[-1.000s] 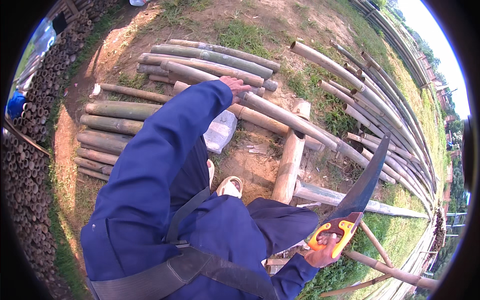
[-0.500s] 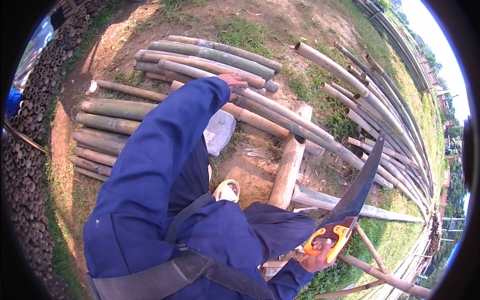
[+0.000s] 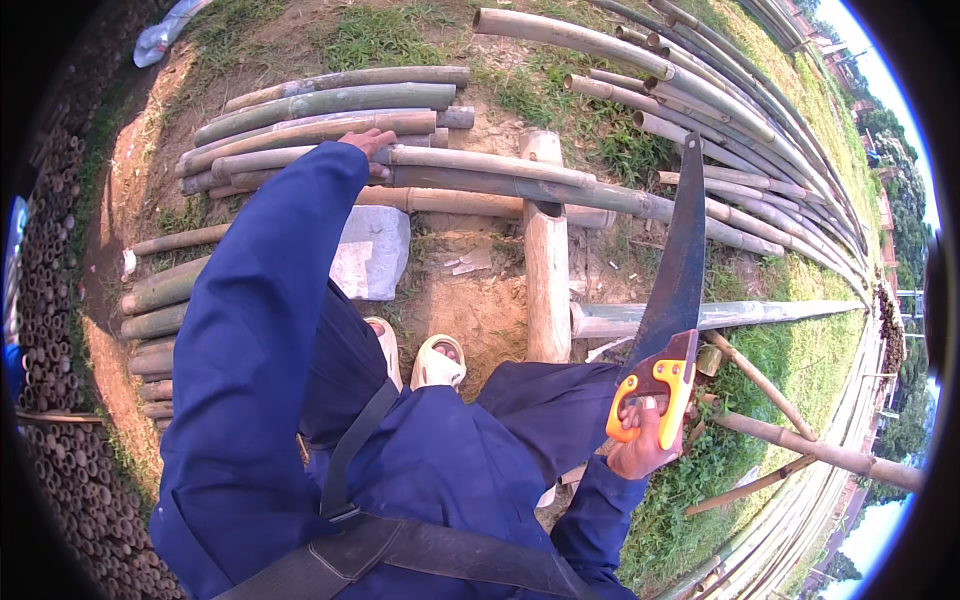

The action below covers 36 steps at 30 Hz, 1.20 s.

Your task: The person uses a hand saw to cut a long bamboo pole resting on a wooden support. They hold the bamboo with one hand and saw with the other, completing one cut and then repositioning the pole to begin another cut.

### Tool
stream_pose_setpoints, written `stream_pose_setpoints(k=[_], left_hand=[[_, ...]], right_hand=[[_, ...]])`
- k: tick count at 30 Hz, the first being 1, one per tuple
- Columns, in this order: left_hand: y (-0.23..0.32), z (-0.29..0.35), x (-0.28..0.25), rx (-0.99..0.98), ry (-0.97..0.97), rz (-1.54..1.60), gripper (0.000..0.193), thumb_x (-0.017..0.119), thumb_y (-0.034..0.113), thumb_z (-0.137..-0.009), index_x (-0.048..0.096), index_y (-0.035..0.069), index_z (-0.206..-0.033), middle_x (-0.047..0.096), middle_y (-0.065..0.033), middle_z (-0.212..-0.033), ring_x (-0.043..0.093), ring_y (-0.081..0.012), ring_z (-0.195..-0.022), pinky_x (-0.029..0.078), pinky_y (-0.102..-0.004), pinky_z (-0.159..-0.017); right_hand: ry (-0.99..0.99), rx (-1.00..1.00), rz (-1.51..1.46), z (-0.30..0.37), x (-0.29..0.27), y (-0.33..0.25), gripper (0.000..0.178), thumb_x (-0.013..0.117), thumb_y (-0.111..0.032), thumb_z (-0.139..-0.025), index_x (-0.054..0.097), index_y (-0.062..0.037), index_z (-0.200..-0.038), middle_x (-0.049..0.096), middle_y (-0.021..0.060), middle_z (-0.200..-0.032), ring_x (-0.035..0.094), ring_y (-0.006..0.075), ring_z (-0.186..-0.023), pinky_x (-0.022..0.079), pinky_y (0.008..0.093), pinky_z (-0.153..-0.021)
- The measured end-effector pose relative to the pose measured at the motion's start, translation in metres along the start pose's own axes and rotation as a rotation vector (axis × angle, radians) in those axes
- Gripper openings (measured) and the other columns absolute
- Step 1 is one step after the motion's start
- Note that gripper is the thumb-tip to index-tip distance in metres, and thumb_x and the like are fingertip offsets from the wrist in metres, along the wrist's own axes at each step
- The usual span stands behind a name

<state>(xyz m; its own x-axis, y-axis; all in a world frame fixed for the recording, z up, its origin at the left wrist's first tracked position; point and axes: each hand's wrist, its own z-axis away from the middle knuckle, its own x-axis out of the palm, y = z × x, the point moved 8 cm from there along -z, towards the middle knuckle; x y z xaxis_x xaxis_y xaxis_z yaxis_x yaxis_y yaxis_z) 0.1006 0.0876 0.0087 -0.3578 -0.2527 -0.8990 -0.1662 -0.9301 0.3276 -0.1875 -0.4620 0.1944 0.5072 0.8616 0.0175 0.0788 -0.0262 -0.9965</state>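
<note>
My right hand (image 3: pixel 645 440) is closed round the orange-yellow handle of a hand saw (image 3: pixel 676 270). The long dark blade points up and away from me, clear of the bamboo nearest it. Out to the upper left, my left hand (image 3: pixel 370 146) grips the near-left end of a bamboo pole (image 3: pixel 490 164), its thumb and fingers at the cut end. Directly beside that runs a longer bamboo pole (image 3: pixel 640 203), stretching off to the right. Both cross an upright-looking notched log (image 3: pixel 546 280), which supports them.
Cut bamboo lengths (image 3: pixel 330 102) lie stacked at upper left, more (image 3: pixel 165 290) below. Long poles (image 3: pixel 740 110) fan out at right. A pale block (image 3: pixel 385 250) sits near my feet. A bamboo frame (image 3: pixel 790 440) stands at lower right, and stacked bamboo ends (image 3: pixel 80 500) line the left.
The view has turned, so the bamboo and log now lie further left and higher. The saw blade stands more upright. My left hand stays at the pole's end.
</note>
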Motion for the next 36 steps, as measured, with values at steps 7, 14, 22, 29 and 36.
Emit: stream_pose_setpoints(k=[7,14,22,29,36], left_hand=[[0.044,-0.023,0.013,-0.033,-0.035,-0.263,0.092,0.081,0.058,-0.078,0.042,0.018,-0.15,0.058,-0.0158,-0.137,0.056,-0.0365,-0.13,0.036,-0.0527,-0.113],[0.141,-0.072,0.014,0.036,-0.065,-0.334,0.104,0.088,0.064,-0.062,0.05,0.014,-0.145,0.06,-0.0127,-0.137,0.055,-0.0307,-0.133,0.034,-0.0491,-0.115],[0.192,-0.105,0.022,-0.05,-0.131,-0.157,0.077,0.093,0.045,-0.062,0.068,0.005,-0.124,0.074,-0.0178,-0.114,0.071,-0.0333,-0.11,0.055,-0.0443,-0.093],[0.181,-0.097,0.026,0.005,-0.105,-0.119,0.053,0.09,0.037,-0.063,0.076,0.0,-0.099,0.076,-0.0211,-0.099,0.074,-0.0365,-0.095,0.058,-0.0447,-0.084],[0.128,-0.046,0.015,-0.05,-0.113,-0.209,0.063,0.09,0.041,-0.065,0.074,0.002,-0.112,0.075,-0.0205,-0.106,0.073,-0.0376,-0.1,0.058,-0.0458,-0.088]], right_hand=[[-0.002,0.064,-0.044,0.001,0.001,0.014,0.015,0.061,0.008,-0.093,0.052,-0.0036,-0.089,0.053,0.005,-0.072,0.052,0.0131,-0.055,0.047,0.029,-0.057],[0.057,0.093,0.019,0.004,-0.016,0.01,0.015,0.059,0.009,-0.092,0.051,-0.0029,-0.088,0.053,0.0062,-0.072,0.053,0.0129,-0.057,0.047,0.0288,-0.057],[0.082,0.042,0.101,0.009,-0.042,0.011,0.012,0.058,0.01,-0.091,0.054,-0.0018,-0.089,0.058,0.0083,-0.075,0.055,0.0127,-0.057,0.048,0.0272,-0.057],[0.046,0.04,0.079,0.015,-0.03,0.001,0.009,0.06,0.007,-0.092,0.056,-0.001,-0.093,0.056,0.0069,-0.07,0.054,0.0133,-0.057,0.048,0.0285,-0.058],[0.007,0.017,0.153,0.017,-0.005,-0.021,0.009,0.059,0.008,-0.091,0.056,0.0,-0.089,0.058,0.0085,-0.071,0.055,0.0141,-0.057,0.047,0.0291,-0.056]])
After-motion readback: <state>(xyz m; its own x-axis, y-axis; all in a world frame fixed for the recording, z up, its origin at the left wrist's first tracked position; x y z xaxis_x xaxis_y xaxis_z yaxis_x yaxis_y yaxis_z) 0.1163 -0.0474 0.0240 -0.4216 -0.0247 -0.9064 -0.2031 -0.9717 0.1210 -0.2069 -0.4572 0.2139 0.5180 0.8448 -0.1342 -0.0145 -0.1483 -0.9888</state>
